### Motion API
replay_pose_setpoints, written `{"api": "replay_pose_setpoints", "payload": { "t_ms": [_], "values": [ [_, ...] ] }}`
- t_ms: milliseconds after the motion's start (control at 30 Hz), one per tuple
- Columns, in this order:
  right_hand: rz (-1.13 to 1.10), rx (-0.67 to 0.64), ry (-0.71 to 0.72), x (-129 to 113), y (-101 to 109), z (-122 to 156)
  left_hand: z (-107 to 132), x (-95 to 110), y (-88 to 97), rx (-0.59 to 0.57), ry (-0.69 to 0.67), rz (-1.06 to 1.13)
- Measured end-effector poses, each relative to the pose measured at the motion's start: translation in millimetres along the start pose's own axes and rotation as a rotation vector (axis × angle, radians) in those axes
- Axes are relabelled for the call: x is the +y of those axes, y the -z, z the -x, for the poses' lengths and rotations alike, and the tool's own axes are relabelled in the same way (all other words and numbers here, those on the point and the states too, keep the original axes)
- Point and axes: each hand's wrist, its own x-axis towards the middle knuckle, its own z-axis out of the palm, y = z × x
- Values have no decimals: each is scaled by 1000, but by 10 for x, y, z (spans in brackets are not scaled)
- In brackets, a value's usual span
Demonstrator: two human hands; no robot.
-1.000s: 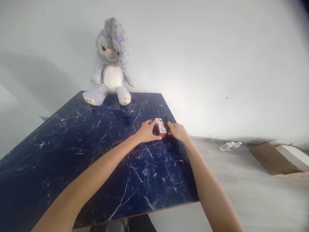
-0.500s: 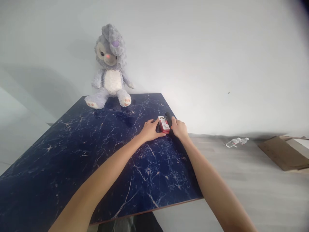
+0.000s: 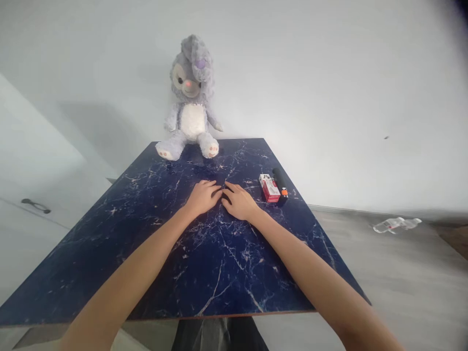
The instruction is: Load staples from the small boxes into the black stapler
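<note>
My left hand (image 3: pixel 203 197) lies flat on the dark blue marbled table (image 3: pixel 146 234), fingers stretched out and holding nothing. Close beside it rests my right hand (image 3: pixel 239 201), palm down with the fingers apart, also without anything in it. The fingertips of the two hands nearly meet. To the right of my right hand stands a small red and white box (image 3: pixel 270 189). Right against the box's far side lies a black cylindrical object with an orange part (image 3: pixel 281 184), near the table's right edge; its kind is unclear.
A grey plush toy with a white belly (image 3: pixel 193 112) sits at the table's back edge against the wall. Clear plastic bottles (image 3: pixel 397 224) lie on the floor to the right, with part of a brown cardboard piece (image 3: pixel 455 239) beyond. A dark handle (image 3: pixel 35 205) shows at left.
Both hands have let go of the box and the black object and moved left to the table's middle. The view has turned left, so the scene sits further right.
</note>
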Motion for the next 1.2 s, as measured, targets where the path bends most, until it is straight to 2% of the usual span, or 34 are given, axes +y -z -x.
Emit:
{"api": "replay_pose_setpoints", "payload": {
  "t_ms": [133,433,733,1200],
  "values": [
    [-53,-9,11,79,-108,-33,-19,18,-38,4,3,-16],
    [-124,15,-34,81,-96,14,15,41,-55,3,30,15],
    [-58,20,40,120,-126,19,36,40,-47,20,15,10],
    [-123,38,9,140,-117,-33,19,-30,-63,29,19,72]
  ]
}}
